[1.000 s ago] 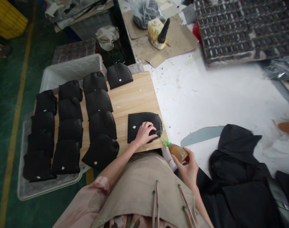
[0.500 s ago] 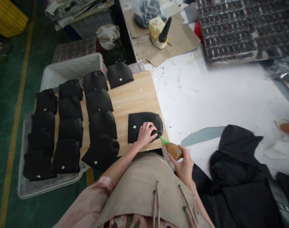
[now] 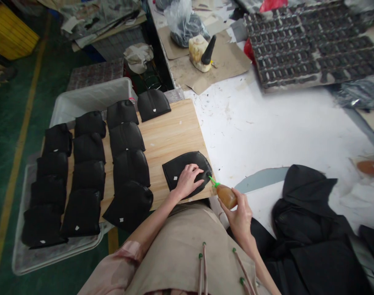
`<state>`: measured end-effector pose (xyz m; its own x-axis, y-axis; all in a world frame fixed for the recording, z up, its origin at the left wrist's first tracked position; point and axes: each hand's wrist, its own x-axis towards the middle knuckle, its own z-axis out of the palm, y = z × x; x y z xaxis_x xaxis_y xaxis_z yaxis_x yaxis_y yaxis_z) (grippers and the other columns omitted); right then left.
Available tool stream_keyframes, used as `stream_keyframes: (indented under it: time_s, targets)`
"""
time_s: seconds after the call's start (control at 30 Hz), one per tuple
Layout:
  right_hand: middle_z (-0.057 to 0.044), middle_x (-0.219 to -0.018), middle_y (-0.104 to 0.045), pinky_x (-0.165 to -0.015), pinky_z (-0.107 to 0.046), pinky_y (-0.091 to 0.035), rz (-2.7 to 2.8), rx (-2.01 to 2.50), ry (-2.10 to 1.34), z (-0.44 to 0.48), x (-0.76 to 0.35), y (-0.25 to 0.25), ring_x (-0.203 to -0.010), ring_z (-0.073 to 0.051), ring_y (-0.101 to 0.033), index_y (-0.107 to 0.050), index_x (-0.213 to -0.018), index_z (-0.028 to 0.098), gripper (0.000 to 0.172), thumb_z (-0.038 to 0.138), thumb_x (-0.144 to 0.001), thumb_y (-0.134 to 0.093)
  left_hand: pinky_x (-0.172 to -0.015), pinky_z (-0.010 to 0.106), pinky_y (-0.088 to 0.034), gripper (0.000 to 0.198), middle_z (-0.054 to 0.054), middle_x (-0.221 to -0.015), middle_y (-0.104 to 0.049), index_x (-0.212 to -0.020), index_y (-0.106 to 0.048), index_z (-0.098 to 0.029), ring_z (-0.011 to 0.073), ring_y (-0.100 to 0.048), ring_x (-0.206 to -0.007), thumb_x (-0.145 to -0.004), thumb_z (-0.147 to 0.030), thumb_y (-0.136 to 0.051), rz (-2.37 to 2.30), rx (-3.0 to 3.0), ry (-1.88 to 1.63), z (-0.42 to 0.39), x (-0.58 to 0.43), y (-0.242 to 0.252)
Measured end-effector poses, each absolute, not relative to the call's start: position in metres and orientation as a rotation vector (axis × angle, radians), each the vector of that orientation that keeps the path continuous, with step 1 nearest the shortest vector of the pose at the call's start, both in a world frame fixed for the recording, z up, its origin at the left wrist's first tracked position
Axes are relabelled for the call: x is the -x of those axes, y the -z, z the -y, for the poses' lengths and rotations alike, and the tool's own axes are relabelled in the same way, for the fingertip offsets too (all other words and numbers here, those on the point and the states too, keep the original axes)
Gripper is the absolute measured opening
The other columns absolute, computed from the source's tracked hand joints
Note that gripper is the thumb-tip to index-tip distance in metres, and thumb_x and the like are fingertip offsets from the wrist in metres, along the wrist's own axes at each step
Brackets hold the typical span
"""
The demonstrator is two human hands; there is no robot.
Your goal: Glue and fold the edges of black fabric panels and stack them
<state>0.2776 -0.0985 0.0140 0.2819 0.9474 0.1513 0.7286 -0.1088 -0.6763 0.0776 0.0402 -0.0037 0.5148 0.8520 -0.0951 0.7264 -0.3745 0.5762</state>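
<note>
A black leather-like piece (image 3: 177, 166), rounded at its right end and with a small white tag, lies at the right edge of the wooden board (image 3: 174, 129). My left hand (image 3: 188, 180) rests on top of it, fingers spread and pressing near its curved end. My right hand (image 3: 240, 211) grips a squeeze bottle (image 3: 226, 196) of amber liquid. The bottle is tilted, and its green nozzle (image 3: 215, 182) points left, its tip at the piece's curved edge. Whether any liquid comes out is too small to see.
Rows of similar black pieces (image 3: 131, 168) cover the board's left side, which lies over pale plastic bins (image 3: 91, 96). Black material (image 3: 316, 229) is heaped at the right. Behind stand a stained block with a black cone (image 3: 209, 51) and a tray of small dark parts (image 3: 303, 45).
The black piece has turned clockwise a little under my left hand. The nozzle tip stays at its curved edge, now slightly farther along. The whole view has shifted slightly.
</note>
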Motion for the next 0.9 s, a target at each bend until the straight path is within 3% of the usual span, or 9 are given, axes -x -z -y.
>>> stream_keyframes:
  time_s: [0.57,0.9]
  targets:
    - [-0.006,-0.091,-0.057,-0.065,-0.033,-0.049,1.526,1.990,-0.341,0.1035,-0.2757,-0.0167,-0.077,-0.023,-0.060,-0.052,-0.124,0.019,0.048,0.054,-0.092,-0.057,-0.094,0.037,-0.048,0.032,0.006,-0.115,-0.053,-0.113,-0.062,-0.024,0.0225,-0.050,-0.110,-0.082,-0.028,-0.072,-1.361,-2.220,-0.277,-0.0360,-0.0821,0.0055]
    - [-0.008,-0.096,-0.059,-0.070,-0.034,-0.051,1.506,1.926,-0.382,0.0989,-0.2756,-0.0121,-0.082,-0.023,-0.061,-0.052,-0.125,0.018,0.047,0.051,-0.092,-0.059,-0.093,0.037,-0.049,0.033,0.005,-0.115,-0.053,-0.113,-0.062,-0.024,0.0225,-0.050,-0.110,-0.082,-0.029,-0.073,-1.363,-2.236,-0.292,-0.0359,-0.0816,0.0067]
